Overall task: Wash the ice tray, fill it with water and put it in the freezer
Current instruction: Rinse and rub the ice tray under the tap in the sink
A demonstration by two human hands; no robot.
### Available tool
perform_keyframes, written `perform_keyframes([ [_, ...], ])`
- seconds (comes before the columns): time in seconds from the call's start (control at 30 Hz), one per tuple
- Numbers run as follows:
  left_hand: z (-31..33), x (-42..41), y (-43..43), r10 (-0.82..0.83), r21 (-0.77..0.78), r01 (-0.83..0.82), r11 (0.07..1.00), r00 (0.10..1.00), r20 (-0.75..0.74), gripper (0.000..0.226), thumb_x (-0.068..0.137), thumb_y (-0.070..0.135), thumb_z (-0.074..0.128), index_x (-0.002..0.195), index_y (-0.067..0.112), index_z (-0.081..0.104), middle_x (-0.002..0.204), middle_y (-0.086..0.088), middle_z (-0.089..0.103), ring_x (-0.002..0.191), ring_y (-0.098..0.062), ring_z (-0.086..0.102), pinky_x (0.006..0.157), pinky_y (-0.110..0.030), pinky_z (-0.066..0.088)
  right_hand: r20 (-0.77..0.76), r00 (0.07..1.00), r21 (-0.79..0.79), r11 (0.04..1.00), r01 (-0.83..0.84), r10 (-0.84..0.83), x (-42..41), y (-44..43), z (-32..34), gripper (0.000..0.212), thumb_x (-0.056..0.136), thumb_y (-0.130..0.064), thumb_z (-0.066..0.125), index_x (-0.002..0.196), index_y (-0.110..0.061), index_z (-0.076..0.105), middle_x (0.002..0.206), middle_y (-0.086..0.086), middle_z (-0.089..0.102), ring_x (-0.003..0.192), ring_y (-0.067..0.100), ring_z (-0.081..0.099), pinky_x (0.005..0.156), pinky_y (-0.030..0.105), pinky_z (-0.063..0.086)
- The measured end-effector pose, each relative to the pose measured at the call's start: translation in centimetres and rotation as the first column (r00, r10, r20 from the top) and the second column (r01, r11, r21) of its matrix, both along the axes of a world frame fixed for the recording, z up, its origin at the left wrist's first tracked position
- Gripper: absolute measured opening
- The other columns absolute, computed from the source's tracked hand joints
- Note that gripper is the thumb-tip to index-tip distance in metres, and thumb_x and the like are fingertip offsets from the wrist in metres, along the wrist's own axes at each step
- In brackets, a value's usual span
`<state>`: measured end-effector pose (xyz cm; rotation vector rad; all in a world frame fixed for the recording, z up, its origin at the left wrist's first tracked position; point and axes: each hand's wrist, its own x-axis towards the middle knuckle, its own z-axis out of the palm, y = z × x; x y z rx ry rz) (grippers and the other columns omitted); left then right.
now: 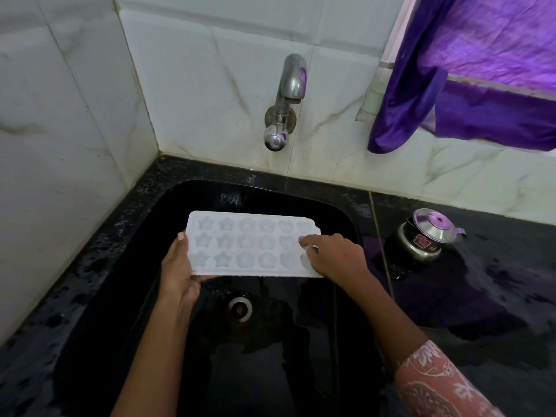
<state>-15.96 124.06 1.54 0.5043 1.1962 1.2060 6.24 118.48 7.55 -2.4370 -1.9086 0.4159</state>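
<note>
1. I see the left hand (180,267) at centre-left of the frame, forearm rising from the bottom edge, thumb laid on top of the ice tray (249,245) and fingers curled beneath its left end, gripping it.
2. The right hand (334,254) reaches in from the lower right, wrist bent. Its curled fingers (304,240) press on the tray's right end and hold it there.
3. I read the tray as held about level in mid-frame, above the black sink (270,356), with its star and flower moulds facing up.
4. The drain (239,308) shows just below the tray.
5. The tap (290,85) is on the tiled wall above.
6. A small lidded steel pot (424,236) stands on the wet counter (496,296) at right.
</note>
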Motion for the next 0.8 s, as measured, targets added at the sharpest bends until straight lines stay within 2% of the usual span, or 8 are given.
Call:
perform_keyframes([
  [0.37, 0.1, 0.0, 0.2, 0.008, 0.007, -0.008, 1.0, 1.0, -0.016, 0.038, 0.1, 0.039, 0.034, 0.122, 0.016, 0.054, 0.101, -0.004, 0.066, 0.089, -0.022, 0.064, 0.059, -0.039, 0.051, -0.017, 1.0, 0.004, 1.0, 0.005, -0.005, 0.2, 0.0, 0.1, 0.034, 0.096, -0.028, 0.033, 0.115, -0.036, 0.06, 0.109, 0.005, 0.061, 0.097, 0.026, 0.058, 0.071, 0.029, 0.038],
  [0.5, 0.2, 0.2, 0.2, 0.008, 0.003, -0.008, 1.0, 1.0, -0.014, 0.037, 0.099, 0.039, 0.036, 0.121, 0.016, 0.055, 0.104, -0.005, 0.066, 0.092, -0.024, 0.064, 0.062, -0.04, 0.052, -0.01, 1.0, 0.099, 0.995, -0.019, 0.02, 0.1, 0.2, 0.6, 0.031, 0.095, -0.027, 0.034, 0.111, -0.029, 0.06, 0.085, 0.001, 0.057, 0.076, 0.021, 0.054, 0.064, 0.028, 0.038],
  [0.57, 0.2, 0.2, 0.3, 0.011, 0.005, -0.01, 1.0, 1.0, -0.015, 0.037, 0.099, 0.039, 0.036, 0.121, 0.017, 0.055, 0.104, -0.005, 0.066, 0.091, -0.023, 0.064, 0.061, -0.039, 0.051, -0.027, 0.997, 0.111, 0.991, -0.07, 0.074, -0.5, 0.3, 1.0, 0.03, 0.094, -0.027, 0.035, 0.113, -0.031, 0.058, 0.081, -0.001, 0.052, 0.073, 0.02, 0.051, 0.066, 0.028, 0.039],
  [0.63, 0.3, 0.4, 0.2, 0.004, 0.011, -0.003, 1.0, 1.0, -0.018, 0.036, 0.099, 0.039, 0.035, 0.12, 0.017, 0.055, 0.102, -0.004, 0.066, 0.089, -0.022, 0.065, 0.06, -0.039, 0.051, -0.035, 0.992, 0.084, 0.99, -0.115, 0.119, -1.0, 0.3, 1.0, 0.033, 0.093, -0.027, 0.036, 0.116, -0.034, 0.058, 0.086, 0.0, 0.058, 0.077, 0.021, 0.055, 0.07, 0.03, 0.042],
  [0.7, 0.3, 0.5, 0.1, -0.001, 0.013, 0.002, 1.0, 1.0, -0.019, 0.036, 0.099, 0.039, 0.035, 0.12, 0.017, 0.055, 0.101, -0.004, 0.066, 0.088, -0.021, 0.065, 0.06, -0.039, 0.051, -0.033, 0.991, 0.049, 0.99, -0.13, 0.132, -1.4, 0.5, 0.7, 0.035, 0.094, -0.027, 0.035, 0.119, -0.035, 0.058, 0.105, 0.002, 0.065, 0.09, 0.023, 0.06, 0.076, 0.03, 0.044],
  [0.8, 0.2, 0.5, 0.1, 0.001, 0.004, -0.001, 1.0, 1.0, -0.011, 0.036, 0.099, 0.038, 0.036, 0.12, 0.016, 0.055, 0.101, -0.004, 0.066, 0.088, -0.022, 0.064, 0.062, -0.04, 0.051, -0.03, 0.989, 0.019, 0.989, -0.144, 0.145, -1.7, 0.8, 0.4, 0.035, 0.096, -0.026, 0.034, 0.12, -0.032, 0.059, 0.122, -0.002, 0.062, 0.101, 0.023, 0.06, 0.083, 0.031, 0.046],
])
